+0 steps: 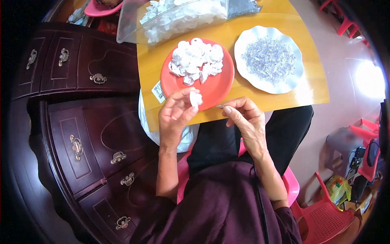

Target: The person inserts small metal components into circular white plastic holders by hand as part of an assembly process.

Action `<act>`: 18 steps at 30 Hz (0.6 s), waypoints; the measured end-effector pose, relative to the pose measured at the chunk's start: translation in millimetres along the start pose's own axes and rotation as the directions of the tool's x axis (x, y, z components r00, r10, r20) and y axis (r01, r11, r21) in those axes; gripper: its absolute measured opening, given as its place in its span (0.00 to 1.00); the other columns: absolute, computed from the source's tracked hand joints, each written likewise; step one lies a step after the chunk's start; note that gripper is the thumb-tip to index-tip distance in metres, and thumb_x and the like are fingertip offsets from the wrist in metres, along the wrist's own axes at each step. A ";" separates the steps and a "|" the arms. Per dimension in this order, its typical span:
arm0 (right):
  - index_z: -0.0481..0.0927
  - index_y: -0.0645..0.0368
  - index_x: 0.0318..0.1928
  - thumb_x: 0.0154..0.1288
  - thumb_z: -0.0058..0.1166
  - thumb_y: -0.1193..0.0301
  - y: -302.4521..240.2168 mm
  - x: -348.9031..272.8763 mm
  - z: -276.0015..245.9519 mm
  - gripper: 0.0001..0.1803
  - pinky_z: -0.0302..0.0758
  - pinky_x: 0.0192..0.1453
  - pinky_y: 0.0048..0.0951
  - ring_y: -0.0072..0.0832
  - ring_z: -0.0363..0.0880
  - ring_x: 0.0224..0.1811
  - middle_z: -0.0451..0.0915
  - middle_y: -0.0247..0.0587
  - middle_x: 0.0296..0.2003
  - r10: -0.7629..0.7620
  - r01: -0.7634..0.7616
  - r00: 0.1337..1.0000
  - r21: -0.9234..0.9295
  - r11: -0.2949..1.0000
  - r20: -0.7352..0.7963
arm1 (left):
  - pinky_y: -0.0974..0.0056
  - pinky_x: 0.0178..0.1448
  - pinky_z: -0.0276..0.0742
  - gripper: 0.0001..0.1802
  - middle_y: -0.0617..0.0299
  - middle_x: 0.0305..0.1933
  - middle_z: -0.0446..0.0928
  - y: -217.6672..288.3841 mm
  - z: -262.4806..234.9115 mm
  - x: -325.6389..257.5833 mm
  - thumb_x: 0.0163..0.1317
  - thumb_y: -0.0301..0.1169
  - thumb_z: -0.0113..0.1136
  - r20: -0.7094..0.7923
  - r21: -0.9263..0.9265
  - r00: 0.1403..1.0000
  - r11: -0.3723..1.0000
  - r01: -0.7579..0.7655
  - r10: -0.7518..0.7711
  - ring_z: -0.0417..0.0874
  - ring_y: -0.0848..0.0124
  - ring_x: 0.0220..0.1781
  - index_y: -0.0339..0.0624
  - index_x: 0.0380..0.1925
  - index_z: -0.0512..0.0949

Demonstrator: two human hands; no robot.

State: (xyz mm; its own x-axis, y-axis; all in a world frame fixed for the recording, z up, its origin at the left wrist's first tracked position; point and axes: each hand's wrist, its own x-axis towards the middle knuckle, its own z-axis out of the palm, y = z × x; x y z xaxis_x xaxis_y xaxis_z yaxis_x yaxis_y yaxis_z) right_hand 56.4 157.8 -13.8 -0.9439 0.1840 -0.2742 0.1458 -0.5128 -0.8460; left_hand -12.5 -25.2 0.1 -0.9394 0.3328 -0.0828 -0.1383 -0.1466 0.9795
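Fitting pin to clip
My left hand (pixel 175 115) pinches a light, stiff white plastic clip (pixel 196 98) by its edges; right hand (pixel 243 118) pinches a thin, slippery metal pin (pixel 219 106)

We hold both forearms bare, rising from the lower edge and bending toward each other. Our left hand (pixel 175 115) sits palm inward, thumb and fingertips pinched together at its upper right. Our right hand (pixel 245 120), just beside it and slightly lower, curls its fingers under, thumb and forefinger pressed together and pointing toward the left hand.
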 end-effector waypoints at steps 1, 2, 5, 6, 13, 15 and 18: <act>0.82 0.62 0.42 0.68 0.61 0.70 -0.8 -1.4 2.2 0.08 0.73 0.33 0.14 0.11 0.75 0.30 0.83 0.31 0.37 -0.070 0.070 0.997 0.003 0.998 0.014 | 0.64 0.58 0.76 0.25 0.51 0.59 0.75 0.2 3.7 -2.4 0.59 0.20 0.64 0.001 0.004 1.000 1.000 0.007 -0.007 0.80 0.69 0.52 0.37 0.58 0.72; 0.82 0.62 0.42 0.68 0.61 0.70 -3.1 -3.4 3.0 0.08 0.73 0.33 0.14 0.11 0.75 0.30 0.83 0.31 0.37 -0.065 0.065 0.998 0.005 0.998 0.010 | 0.64 0.58 0.76 0.25 0.51 0.59 0.75 -0.3 8.4 -4.5 0.59 0.19 0.64 0.046 -0.111 0.999 0.993 0.033 -0.028 0.81 0.68 0.52 0.37 0.58 0.72; 0.82 0.62 0.41 0.67 0.61 0.71 -9.4 -8.5 3.2 0.07 0.73 0.34 0.14 0.12 0.76 0.31 0.84 0.33 0.38 -0.110 0.112 0.994 -0.095 0.989 0.028 | 0.63 0.58 0.78 0.26 0.49 0.61 0.74 -9.2 13.7 -6.1 0.59 0.18 0.62 0.110 -0.279 0.993 0.957 0.076 -0.047 0.82 0.66 0.51 0.38 0.59 0.71; 0.82 0.62 0.41 0.67 0.61 0.72 -10.8 -9.6 2.8 0.06 0.73 0.35 0.14 0.12 0.76 0.32 0.84 0.33 0.38 -0.129 0.132 0.991 -0.092 0.987 0.031 | 0.62 0.59 0.78 0.26 0.48 0.62 0.73 -10.9 16.2 -6.0 0.59 0.18 0.62 0.110 -0.300 0.993 0.950 0.083 -0.052 0.82 0.66 0.52 0.38 0.59 0.70; 0.82 0.63 0.39 0.65 0.62 0.73 -9.9 -10.3 -0.4 0.06 0.72 0.35 0.16 0.12 0.77 0.33 0.86 0.34 0.37 -0.216 0.214 0.976 -0.147 0.966 -0.002 | 0.60 0.64 0.75 0.25 0.45 0.64 0.71 -20.6 23.6 -4.1 0.58 0.14 0.61 0.152 -0.317 0.988 0.946 0.068 -0.020 0.79 0.64 0.59 0.42 0.56 0.71; 0.82 0.63 0.39 0.65 0.62 0.73 -6.1 -9.9 -1.3 0.06 0.73 0.35 0.16 0.12 0.77 0.33 0.86 0.34 0.37 -0.210 0.205 0.977 -0.135 0.969 -0.023 | 0.59 0.65 0.74 0.24 0.45 0.63 0.71 -22.4 27.1 -3.7 0.58 0.14 0.60 0.153 -0.302 0.988 0.952 0.046 0.001 0.78 0.63 0.60 0.42 0.54 0.72; 0.82 0.63 0.39 0.66 0.62 0.73 -5.1 -9.9 -0.6 0.06 0.74 0.36 0.16 0.12 0.77 0.33 0.86 0.34 0.37 -0.188 0.182 0.981 -0.113 0.977 -0.047 | 0.58 0.66 0.73 0.22 0.46 0.62 0.72 -27.6 27.9 -3.8 0.58 0.12 0.60 0.145 -0.264 0.988 0.964 -0.009 0.049 0.77 0.61 0.61 0.43 0.52 0.74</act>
State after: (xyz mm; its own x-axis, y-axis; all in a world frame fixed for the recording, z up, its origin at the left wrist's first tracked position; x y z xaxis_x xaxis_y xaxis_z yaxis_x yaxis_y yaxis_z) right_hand 65.2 159.1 -7.0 -0.9395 0.3164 -0.1310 0.0038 -0.3729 -0.9279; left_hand 3.6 3.6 -21.5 -0.8894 0.4570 -0.0074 -0.2081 -0.3905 0.8968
